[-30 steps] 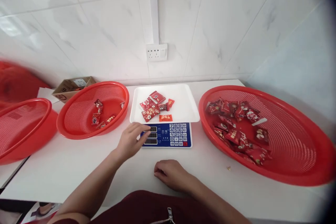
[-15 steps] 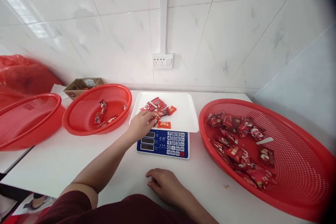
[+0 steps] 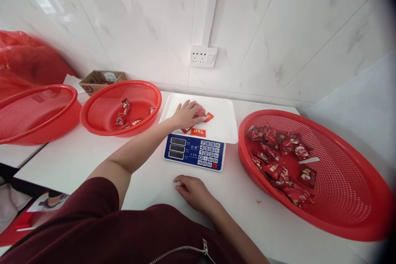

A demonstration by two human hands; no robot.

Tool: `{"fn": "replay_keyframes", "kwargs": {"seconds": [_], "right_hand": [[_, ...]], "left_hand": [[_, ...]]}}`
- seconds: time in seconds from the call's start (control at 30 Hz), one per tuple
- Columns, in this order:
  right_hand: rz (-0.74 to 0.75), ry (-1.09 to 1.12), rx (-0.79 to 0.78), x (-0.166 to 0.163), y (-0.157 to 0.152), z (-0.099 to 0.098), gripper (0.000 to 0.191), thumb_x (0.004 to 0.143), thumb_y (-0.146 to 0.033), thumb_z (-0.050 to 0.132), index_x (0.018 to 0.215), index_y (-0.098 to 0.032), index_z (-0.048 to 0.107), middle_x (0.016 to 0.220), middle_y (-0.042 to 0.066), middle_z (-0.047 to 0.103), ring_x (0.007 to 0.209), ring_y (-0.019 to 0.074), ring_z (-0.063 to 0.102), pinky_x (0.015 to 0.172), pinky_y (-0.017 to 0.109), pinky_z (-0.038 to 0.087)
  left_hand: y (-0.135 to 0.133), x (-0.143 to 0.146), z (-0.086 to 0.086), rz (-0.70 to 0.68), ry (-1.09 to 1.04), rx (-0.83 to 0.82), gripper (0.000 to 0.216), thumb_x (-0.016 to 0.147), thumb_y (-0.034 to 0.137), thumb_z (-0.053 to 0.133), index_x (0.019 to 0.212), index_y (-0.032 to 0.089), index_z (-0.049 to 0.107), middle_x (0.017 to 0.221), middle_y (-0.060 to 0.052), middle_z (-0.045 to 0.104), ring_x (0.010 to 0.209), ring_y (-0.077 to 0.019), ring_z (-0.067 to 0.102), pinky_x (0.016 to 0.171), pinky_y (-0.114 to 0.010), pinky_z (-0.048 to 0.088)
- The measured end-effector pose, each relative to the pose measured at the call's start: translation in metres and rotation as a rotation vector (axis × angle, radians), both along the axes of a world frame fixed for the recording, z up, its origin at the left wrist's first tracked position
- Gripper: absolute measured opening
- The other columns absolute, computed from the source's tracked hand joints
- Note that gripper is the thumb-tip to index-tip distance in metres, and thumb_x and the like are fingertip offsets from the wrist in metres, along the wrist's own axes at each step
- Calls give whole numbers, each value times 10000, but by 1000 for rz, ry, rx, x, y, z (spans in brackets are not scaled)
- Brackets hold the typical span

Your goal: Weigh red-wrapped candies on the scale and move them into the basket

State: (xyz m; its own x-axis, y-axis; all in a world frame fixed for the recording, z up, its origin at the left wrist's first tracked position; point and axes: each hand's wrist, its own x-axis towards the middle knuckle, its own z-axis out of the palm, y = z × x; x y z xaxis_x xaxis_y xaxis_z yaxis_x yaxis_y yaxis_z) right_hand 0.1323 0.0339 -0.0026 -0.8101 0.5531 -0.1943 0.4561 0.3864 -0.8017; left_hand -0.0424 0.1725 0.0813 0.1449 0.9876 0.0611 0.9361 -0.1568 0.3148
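My left hand [image 3: 187, 116] lies with spread fingers over a small pile of red snack packets [image 3: 199, 110] on the white tray [image 3: 221, 126] of a weighing scale. The hand hides part of the pile. Just in front of it, a flat orange-red packet [image 3: 198, 132] lies apart on the tray. Below the tray is the scale's blue keypad panel [image 3: 194, 152], with small displays on its left. On the table near me rests my right hand [image 3: 194, 192], its fingers loosely curled and nothing visible in them.
To the right stands a large red basket [image 3: 346, 177] with many red packets. A smaller red basket [image 3: 151, 90] on the left holds several packets. Beyond it are another red basket [image 3: 66, 111], a cardboard box [image 3: 93, 81] and a red plastic bag [image 3: 34, 62]. A wall socket [image 3: 203, 57] is ahead.
My left hand has moved from the near edge of the pile to lie over the packets, its fingers now spread. My right hand stays resting on the table. The view has tilted down.
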Motion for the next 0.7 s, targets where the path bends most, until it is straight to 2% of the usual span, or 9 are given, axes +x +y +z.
{"fn": "replay_keyframes", "kwargs": {"seconds": [0.13, 0.27, 0.37, 0.5, 0.6, 0.7], "right_hand": [[-4, 1, -26, 0, 1, -2, 295, 849, -288, 452, 1083, -215, 617, 875, 33, 685, 784, 175, 613, 719, 268, 435], [-19, 5, -52, 0, 1, -2, 295, 848, -304, 457, 1075, -208, 619, 848, 32, 677, 758, 171, 602, 716, 278, 435], [-45, 8, -94, 0, 2, -2, 291, 848, -314, 458, 1065, -203, 617, 813, 27, 666, 722, 163, 592, 690, 276, 437], [-71, 34, -154, 1, 3, -4, 283, 847, -323, 462, 1057, -199, 605, 791, 13, 643, 671, 141, 577, 649, 261, 439], [-86, 48, -187, 2, 4, -7, 270, 845, -331, 470, 1048, -206, 597, 770, -1, 617, 613, 119, 553, 612, 248, 440], [-100, 61, -235, 2, 4, -7, 251, 844, -328, 469, 1031, -208, 588, 717, -18, 579, 555, 103, 526, 566, 236, 437]], "left_hand": [[-4, 6, 2, -9, -2, 20, 707, 773, 698, 373, 1323, 254, 390, 1483, -116, 221, 1368, -363, 46, 1044, -619, 45], [-6, 9, 1, -143, 41, -2, 753, 736, 696, 441, 1354, 275, 357, 1505, -94, 169, 1369, -368, -22, 1029, -628, -62], [0, 12, -3, -193, 65, 5, 694, 738, 665, 472, 1319, 290, 411, 1485, -84, 226, 1365, -374, -11, 1005, -641, -112], [7, 16, -6, -180, 68, 24, 577, 759, 597, 500, 1234, 269, 505, 1420, -88, 339, 1356, -372, 65, 992, -641, -155], [3, 18, -2, -159, 26, 63, 554, 773, 581, 503, 1207, 237, 524, 1386, -103, 380, 1348, -372, 107, 1004, -654, -104], [-16, 15, 4, -119, -93, 188, 433, 833, 506, 479, 1149, 219, 554, 1322, -93, 463, 1333, -331, 207, 1038, -633, 27]]}}
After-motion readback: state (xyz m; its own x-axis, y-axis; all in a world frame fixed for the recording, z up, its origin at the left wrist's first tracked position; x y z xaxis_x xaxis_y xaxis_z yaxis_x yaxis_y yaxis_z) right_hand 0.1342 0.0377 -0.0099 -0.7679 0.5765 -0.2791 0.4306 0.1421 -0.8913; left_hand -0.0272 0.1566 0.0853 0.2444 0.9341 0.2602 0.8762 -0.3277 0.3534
